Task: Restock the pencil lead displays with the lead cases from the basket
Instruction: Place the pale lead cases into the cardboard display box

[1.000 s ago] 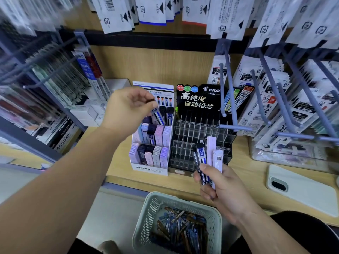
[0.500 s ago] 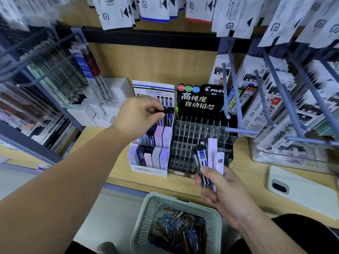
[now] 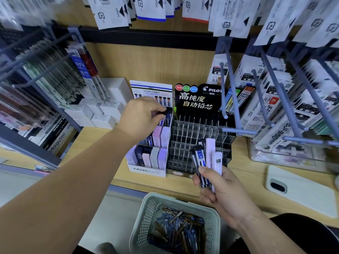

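Lead cases [image 3: 205,158], slim hard-plastic sticks, some dark and see-through with blue labels, others pale lilac and white, stand fanned upright in the right hand [image 3: 222,195]. It grips them by their lower ends above the front edge of the desk [image 3: 244,173]. The left hand [image 3: 143,118] pinches another dark case [image 3: 166,112] by its top between thumb and fingers. This case sits at the right end of the back row of the white cardboard display [image 3: 146,170], whose stepped tiers hold flat pastel and navy cases. Touching its right side stands the clear acrylic display [image 3: 198,136], a grid of thin-walled slots under a glossy black header card. Many more cases lie jumbled in the pale perforated plastic basket [image 3: 146,213] below the desk's edge. Long grey hooks [image 3: 231,85] carrying hanging packets jut out over the acrylic display's right side. A white phone [image 3: 300,191] lies face down on the wooden desk at right, and small white boxes [image 3: 102,112] are stacked at left. Compared with a second ago, the left hand has brought its case lower and rightward to the back row. The right hand's bundle looks unchanged.
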